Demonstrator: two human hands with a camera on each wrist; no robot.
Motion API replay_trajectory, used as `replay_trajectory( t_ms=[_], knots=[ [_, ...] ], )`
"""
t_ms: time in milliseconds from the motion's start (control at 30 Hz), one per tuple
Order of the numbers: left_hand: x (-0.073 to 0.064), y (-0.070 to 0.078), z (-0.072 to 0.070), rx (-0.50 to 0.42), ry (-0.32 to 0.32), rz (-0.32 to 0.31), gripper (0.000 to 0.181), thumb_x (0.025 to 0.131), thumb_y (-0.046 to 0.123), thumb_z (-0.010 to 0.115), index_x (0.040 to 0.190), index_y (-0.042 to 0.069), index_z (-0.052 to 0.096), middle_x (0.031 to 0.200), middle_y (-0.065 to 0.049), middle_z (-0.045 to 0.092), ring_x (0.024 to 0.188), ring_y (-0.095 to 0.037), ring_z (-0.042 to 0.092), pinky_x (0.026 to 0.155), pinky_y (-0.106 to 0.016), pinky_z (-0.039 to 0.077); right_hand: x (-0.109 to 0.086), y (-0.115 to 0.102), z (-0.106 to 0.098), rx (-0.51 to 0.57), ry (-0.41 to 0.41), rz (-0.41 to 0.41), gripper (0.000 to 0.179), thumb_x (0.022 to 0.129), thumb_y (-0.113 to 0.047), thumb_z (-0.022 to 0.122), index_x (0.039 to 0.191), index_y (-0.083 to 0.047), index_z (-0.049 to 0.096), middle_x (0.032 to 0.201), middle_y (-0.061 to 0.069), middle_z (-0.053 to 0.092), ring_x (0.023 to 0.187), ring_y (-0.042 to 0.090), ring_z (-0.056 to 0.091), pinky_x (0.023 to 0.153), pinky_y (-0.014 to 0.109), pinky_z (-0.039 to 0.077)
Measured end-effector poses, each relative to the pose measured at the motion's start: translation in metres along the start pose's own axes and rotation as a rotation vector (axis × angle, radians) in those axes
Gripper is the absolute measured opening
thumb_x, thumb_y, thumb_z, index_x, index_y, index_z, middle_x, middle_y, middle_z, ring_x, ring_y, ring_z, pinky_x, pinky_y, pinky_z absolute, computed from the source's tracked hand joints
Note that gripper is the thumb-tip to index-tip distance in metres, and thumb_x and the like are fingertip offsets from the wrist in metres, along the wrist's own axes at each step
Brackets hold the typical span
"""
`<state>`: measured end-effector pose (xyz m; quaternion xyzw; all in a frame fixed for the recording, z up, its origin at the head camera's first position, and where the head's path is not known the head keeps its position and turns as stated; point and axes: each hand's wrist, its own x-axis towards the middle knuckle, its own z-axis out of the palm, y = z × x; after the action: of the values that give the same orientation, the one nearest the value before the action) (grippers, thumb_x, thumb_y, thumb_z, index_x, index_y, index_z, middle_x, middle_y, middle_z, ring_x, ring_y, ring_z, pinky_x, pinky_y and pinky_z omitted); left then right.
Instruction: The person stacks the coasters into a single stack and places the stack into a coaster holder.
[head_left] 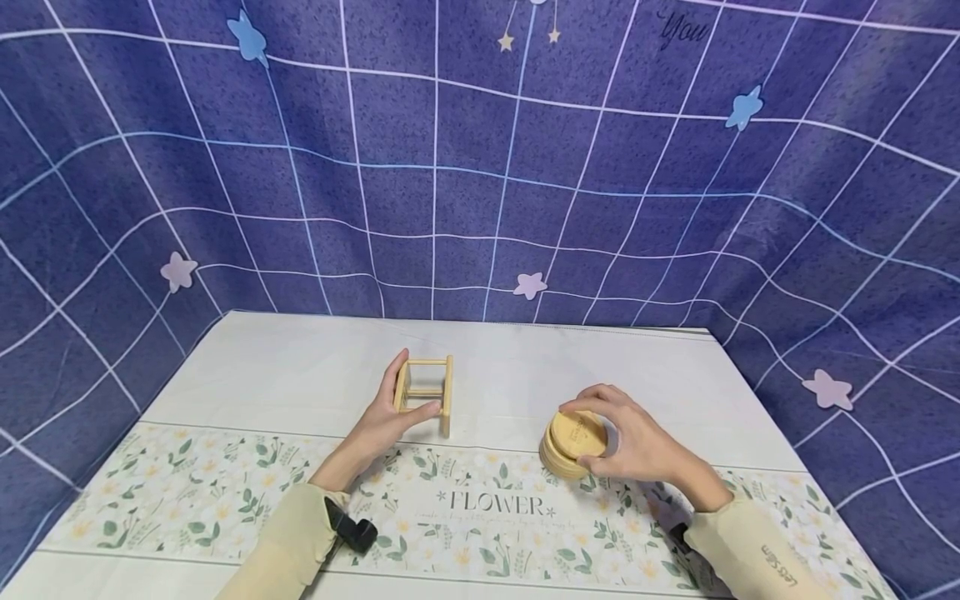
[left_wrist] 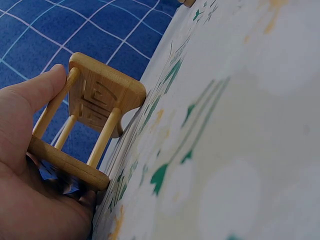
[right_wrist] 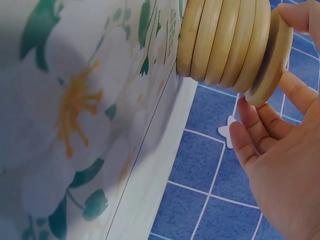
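Observation:
My left hand (head_left: pixel 375 425) grips a small wooden coaster rack (head_left: pixel 447 393), thumb on the near side and fingers behind. The left wrist view shows two end panels joined by thin rods; letters are carved into the far panel (left_wrist: pixel 100 95). It stands on or just over the tabletop; I cannot tell which. At the right, my right hand (head_left: pixel 641 442) pinches the top round wooden coaster (head_left: pixel 579 435) by its edge. Several more coasters (right_wrist: pixel 220 45) are stacked beneath it. The top one is tilted, with a gap opening along one side in the right wrist view.
A white tablecloth (head_left: pixel 495 392) with a flower-printed band and the word FLOWER covers the table. Behind and at both sides hangs a dark blue cloth (head_left: pixel 480 200) with grid lines and stars. A black wrist strap (head_left: pixel 351 527) is on the left sleeve.

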<state>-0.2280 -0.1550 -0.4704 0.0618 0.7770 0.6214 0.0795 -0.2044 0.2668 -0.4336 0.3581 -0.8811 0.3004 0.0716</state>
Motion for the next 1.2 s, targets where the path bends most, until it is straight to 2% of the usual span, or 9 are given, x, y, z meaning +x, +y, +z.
replay_trajectory(
  t_ms=[833,1100,1200],
  knots=[
    [0.0007,0.0000,0.0003,-0.006,0.003,0.018,0.113,0.102,0.034,0.083,0.179,0.041,0.001,0.187,-0.014,0.003,0.170,-0.046,0.005,0.132,-0.073,0.011,-0.0007,-0.0003,0.0040,-0.005,-0.012,0.000,0.068,0.078,-0.028,0.095,0.143,-0.026,0.074,0.138,-0.004,0.064,0.128,0.022,0.060,0.103,0.063,0.056],
    [0.0009,-0.0007,0.0007,-0.002,0.012,0.030,0.116,0.100,0.035,0.085,0.180,0.033,0.001,0.186,-0.016,0.004,0.169,-0.048,0.008,0.132,-0.073,0.014,-0.0003,-0.0014,0.0059,-0.012,-0.014,0.006,0.068,0.078,-0.027,0.096,0.142,-0.025,0.075,0.138,-0.002,0.064,0.128,0.023,0.060,0.103,0.062,0.056],
    [0.0009,-0.0009,0.0006,-0.005,0.013,0.027,0.116,0.100,0.035,0.086,0.180,0.034,0.001,0.186,-0.015,0.004,0.169,-0.047,0.008,0.132,-0.073,0.014,-0.0004,-0.0018,0.0058,-0.009,-0.013,0.008,0.068,0.077,-0.026,0.096,0.143,-0.024,0.074,0.138,-0.002,0.064,0.128,0.023,0.060,0.103,0.063,0.056]
  ],
)
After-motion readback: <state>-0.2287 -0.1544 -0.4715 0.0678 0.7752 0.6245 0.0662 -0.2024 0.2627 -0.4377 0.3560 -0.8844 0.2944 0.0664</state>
